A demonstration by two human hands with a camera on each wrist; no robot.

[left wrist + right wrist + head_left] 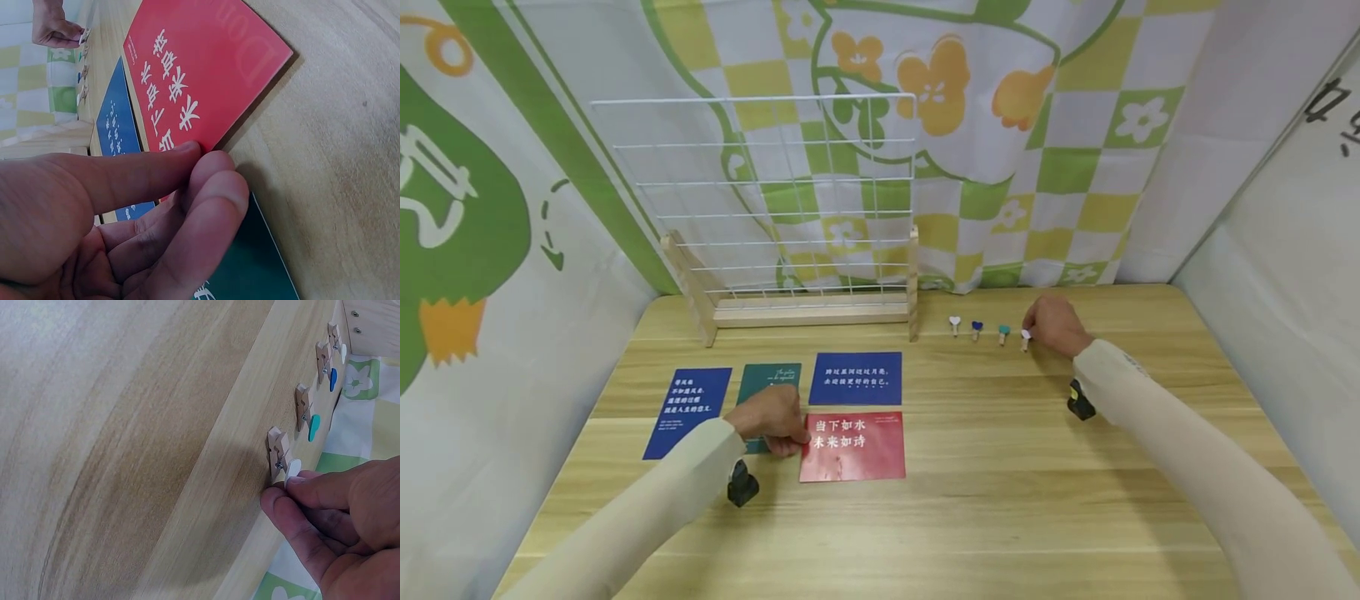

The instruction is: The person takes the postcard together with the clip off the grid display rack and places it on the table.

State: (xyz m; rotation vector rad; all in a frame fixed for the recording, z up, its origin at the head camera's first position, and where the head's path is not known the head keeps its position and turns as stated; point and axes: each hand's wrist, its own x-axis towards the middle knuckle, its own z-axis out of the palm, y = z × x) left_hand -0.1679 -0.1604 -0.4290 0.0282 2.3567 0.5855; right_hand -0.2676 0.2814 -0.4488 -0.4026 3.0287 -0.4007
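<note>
My left hand (773, 419) pinches the left edge of a red card (853, 447) with white writing, thumb on top in the left wrist view. Under and behind that hand lies a green card (772, 377), partly covered. At the back right, my right hand (1054, 324) pinches a small wooden clothespin (277, 450) by the end with a white heart. The clothespin is the rightmost of a row. Beside it stand a clothespin with a teal heart (314, 427), one with a dark blue heart (333, 379) and another with a white heart (954, 321).
A white wire grid (790, 212) stands upright in a wooden base (812, 314) at the back left. Blue cards lie at the left (688, 412) and behind the red card (856, 378). Patterned curtain (1075, 167) hangs behind the wooden table (985, 508).
</note>
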